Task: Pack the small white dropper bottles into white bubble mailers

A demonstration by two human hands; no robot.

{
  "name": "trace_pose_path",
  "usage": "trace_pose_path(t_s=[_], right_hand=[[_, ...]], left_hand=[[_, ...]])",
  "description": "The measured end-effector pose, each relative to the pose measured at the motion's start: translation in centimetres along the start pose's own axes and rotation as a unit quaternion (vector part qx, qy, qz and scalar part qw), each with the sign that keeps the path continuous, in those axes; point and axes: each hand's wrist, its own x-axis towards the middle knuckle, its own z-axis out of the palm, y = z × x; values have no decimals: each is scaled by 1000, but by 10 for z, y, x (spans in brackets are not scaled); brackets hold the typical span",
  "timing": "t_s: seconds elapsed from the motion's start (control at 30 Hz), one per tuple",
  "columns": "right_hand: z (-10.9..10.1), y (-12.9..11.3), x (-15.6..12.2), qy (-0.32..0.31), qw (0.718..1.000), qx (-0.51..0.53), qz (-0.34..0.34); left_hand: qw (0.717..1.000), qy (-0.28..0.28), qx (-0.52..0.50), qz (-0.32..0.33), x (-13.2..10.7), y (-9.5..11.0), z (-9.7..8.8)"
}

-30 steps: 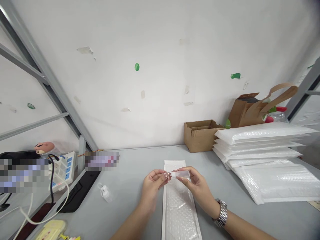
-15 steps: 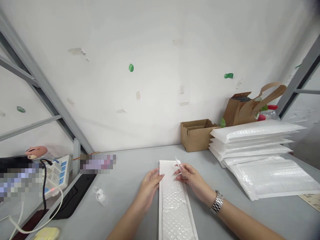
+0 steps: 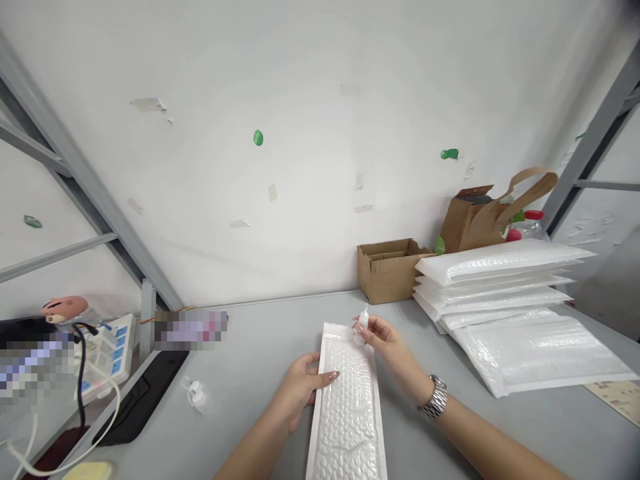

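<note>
A long white bubble mailer [image 3: 347, 407] lies lengthwise in front of me on the grey table. My left hand [image 3: 306, 387] grips its left edge, thumb on top and fingers underneath. Near the mailer's upper right corner, my right hand [image 3: 377, 337] pinches a small white glue bottle [image 3: 365, 317] with a narrow nozzle pointing up. The lower part of that bottle is partly covered by the fingers. Off to the left, a small clear bottle with a white cap [image 3: 197, 395] lies on the table.
Several white bubble mailers [image 3: 505, 287] are stacked at the right, beside an open cardboard box [image 3: 387, 277] and a brown paper bag [image 3: 470, 223]. At the left are a black phone-like slab [image 3: 143, 400], a power strip [image 3: 123, 360] and cables [image 3: 83, 367].
My left hand has slid down the mailer's edge and now holds it with the thumb further over. The glue bottle in my right hand has turned more upright and moved slightly right.
</note>
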Motion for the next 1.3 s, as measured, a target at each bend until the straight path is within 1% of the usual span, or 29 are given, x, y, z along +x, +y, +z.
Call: trace_pose_path(t_s=[0.13,0.2,0.27,0.33,0.43,0.53,0.63,0.73,0.8,0.87,0.97,1.03,1.07,1.1,1.17,1.2,1.23,1.27,1.3], right_hand=[[-3,3,1,13,998,16,-61],[-3,4,-1,11,996,-16,-88],[-3,5,-2,7,993,-66,-99],[-5,5,-2,5,990,-105,-95],[-6,5,0,5,988,-130,-85],[-9,6,3,-15,984,-159,-80],[-11,6,7,-44,979,-191,-50],[-13,5,9,-63,976,-205,-25],[-12,4,9,-69,973,-219,-25],[-11,4,9,-74,966,-244,-39],[-9,7,7,-113,949,-288,-68],[-10,9,6,-149,928,-330,-85],[-10,9,5,-152,915,-359,-100],[-10,8,5,-140,901,-392,-124],[-5,3,4,-86,868,-450,-191],[0,-1,4,-62,853,-467,-227],[8,-6,4,-53,841,-472,-259],[19,-12,3,-62,833,-471,-285],[32,-18,2,-88,827,-466,-304]], left_hand=[[1000,-1,-3,5,1,-1,-1],[1000,-4,-1,8,0,-1,-1],[1000,-13,3,10,0,0,0],[1000,-22,4,12,0,0,2],[999,-31,1,18,0,0,3],[999,-33,7,34,0,0,4],[998,-21,8,51,-1,0,4],[998,-14,-19,61,0,0,4],[997,1,-36,64,1,-1,4],[997,21,-44,67,4,-2,3],[997,31,-40,63,7,-5,4],[997,26,-36,60,8,-8,6],[997,23,-40,61,8,-8,7],[997,18,-46,62,7,-9,8],[996,11,-54,66,6,-8,9],[996,11,-51,69,5,-7,9],[996,16,-41,75,5,-6,9],[996,27,-36,83,5,-5,9],[994,43,-28,94,6,-4,9]])
